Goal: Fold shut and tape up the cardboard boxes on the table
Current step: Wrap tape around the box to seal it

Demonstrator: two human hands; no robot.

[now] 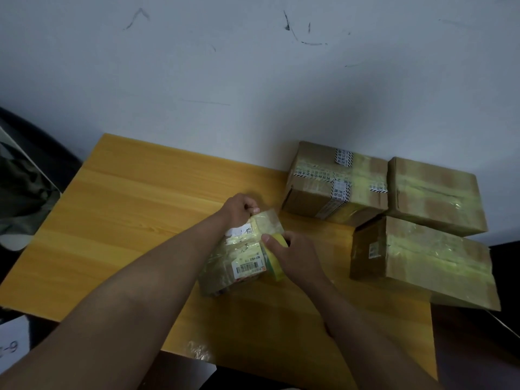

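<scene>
From the head view, four boxes are on the table [126, 220]: one small box [239, 257] near the middle, under the hands, and three larger boxes at the right side. Of those three, the back-left box [334, 178] and the back-right box [436, 192] sit side by side against the wall, and the front box [422, 257] lies just before them, overhanging the table's right edge. All three are closed and wrapped in shiny clear tape; the back-left one also carries printed white strips. The small box bears a barcode label and tape over its top. The left hand [239, 208] is curled at the box's far end, pinching a strip of tape [267, 220] drawn over the box. The right hand [292, 254] grips one yellow tape roll [274, 257] pressed against the box's right side. A crumpled scrap [198, 350] of clear tape lies at the near edge. The table is yellow wood grain, set against a white wall [253, 66] marked with dark scuffs; the room is dim.
</scene>
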